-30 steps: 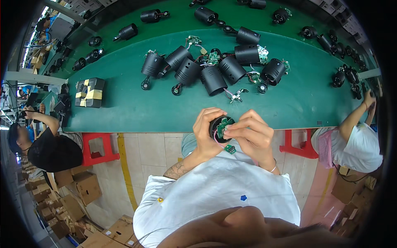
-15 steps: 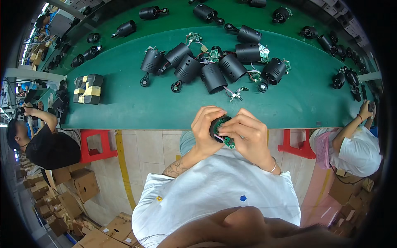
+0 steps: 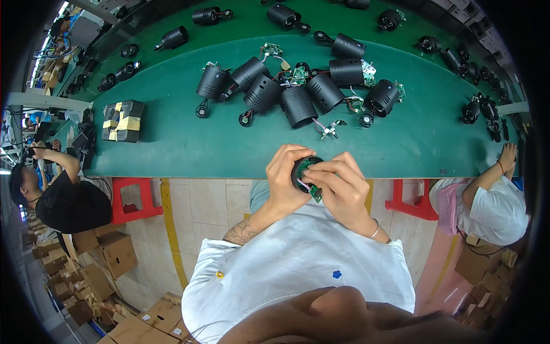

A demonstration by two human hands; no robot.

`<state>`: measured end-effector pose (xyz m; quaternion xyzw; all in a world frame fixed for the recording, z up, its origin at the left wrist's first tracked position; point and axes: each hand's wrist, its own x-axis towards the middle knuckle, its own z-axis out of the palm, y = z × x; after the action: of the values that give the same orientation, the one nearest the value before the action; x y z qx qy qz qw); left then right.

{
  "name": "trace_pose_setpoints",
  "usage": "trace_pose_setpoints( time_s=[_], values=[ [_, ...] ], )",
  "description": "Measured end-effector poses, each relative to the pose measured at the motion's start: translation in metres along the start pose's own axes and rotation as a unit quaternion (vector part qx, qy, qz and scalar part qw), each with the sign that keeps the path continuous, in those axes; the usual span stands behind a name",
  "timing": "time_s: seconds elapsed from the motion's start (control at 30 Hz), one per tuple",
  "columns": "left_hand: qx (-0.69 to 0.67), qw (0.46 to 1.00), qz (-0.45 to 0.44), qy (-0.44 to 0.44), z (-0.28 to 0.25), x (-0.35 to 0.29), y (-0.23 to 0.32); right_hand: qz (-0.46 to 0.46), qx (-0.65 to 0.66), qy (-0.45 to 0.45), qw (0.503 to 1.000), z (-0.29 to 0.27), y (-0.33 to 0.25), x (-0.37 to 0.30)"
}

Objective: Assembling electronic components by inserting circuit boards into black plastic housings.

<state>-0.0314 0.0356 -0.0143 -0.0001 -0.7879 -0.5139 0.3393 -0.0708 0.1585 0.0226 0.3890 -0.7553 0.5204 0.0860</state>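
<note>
My left hand (image 3: 283, 179) is wrapped round a black cylindrical housing (image 3: 296, 171), its open end tilted up toward me. Inside that opening shows a green circuit board (image 3: 307, 163). The fingers of my right hand (image 3: 345, 186) are pinched together at the opening, against the board; their exact grip is partly hidden. From the opening a pale wire runs to a small green board (image 3: 315, 194), which hangs out below my right fingertips. Both hands are just over the bench's near edge.
On the green bench (image 3: 195, 157) lie several black housings (image 3: 298, 107) with boards and wires hanging out. A black block with yellow tape (image 3: 122, 121) sits at left. More housings (image 3: 285, 17) lie on the strip beyond. Co-workers sit at both sides, near red stools (image 3: 133, 200).
The housing in my left hand has tipped slightly, so its opening shows more. My right fingers stay at the opening. The co-worker's hand at right has moved down to the bench.
</note>
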Motion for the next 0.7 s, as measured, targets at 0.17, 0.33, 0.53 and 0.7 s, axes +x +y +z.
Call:
trace_pose_setpoints(
  time_s=[0.17,0.33,0.53,0.7],
  values=[
    [-0.018,0.999,0.028,0.000,-0.001,-0.004,-0.005,0.062,0.010,0.058,0.996,-0.007,-0.009,0.020],
    [-0.014,0.999,0.019,0.038,0.001,-0.002,-0.003,0.099,0.067,-0.026,0.992,-0.011,-0.001,0.018],
    [-0.016,0.999,0.030,-0.014,-0.002,-0.004,-0.006,0.117,0.085,-0.049,0.988,-0.012,0.002,0.016],
    [-0.022,0.999,0.017,-0.027,-0.004,-0.001,-0.003,0.118,0.085,-0.053,0.988,-0.012,0.005,0.016]
  ],
)
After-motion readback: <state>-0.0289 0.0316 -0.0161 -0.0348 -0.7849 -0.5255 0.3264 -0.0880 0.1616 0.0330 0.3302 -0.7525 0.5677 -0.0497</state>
